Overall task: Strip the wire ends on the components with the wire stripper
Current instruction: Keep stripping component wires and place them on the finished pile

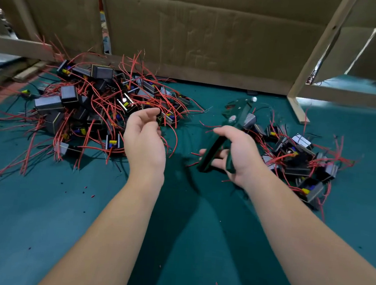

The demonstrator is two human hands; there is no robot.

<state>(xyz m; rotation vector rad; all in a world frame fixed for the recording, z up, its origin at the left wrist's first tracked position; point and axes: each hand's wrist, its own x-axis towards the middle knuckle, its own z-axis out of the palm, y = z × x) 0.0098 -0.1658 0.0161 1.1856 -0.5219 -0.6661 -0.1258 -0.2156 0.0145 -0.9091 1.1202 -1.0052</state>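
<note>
1. Teal mat [35,219] covers the work surface. Cardboard panels [205,32] and a wooden frame [316,58] close off the far side.
2. Right hand [234,154]: fingers curled round both handles of the wire stripper [236,117], grasping it firmly. The tool's head points away, over the left edge of the right pile [297,153].
3. Left hand [144,137]: palm up, fingers loosely curled, holding nothing. It hovers at the near right edge of the left pile [88,108].
4. Components in both piles are small black blocks trailing thin red wires, and the larger heap lies to the left.
5. Handling, as judged: each block is probably light and rigid. The wires look limp, springy and heavily tangled, so lifting one piece is likely to drag its neighbours.
6. Suggested hold: grip the block's body to free it. Then pinch a single wire just short of its end so it stays straight between the stripper's jaws.
7. Red offcuts [93,195] dot the mat nearby. Which pile is already stripped cannot be told.
</note>
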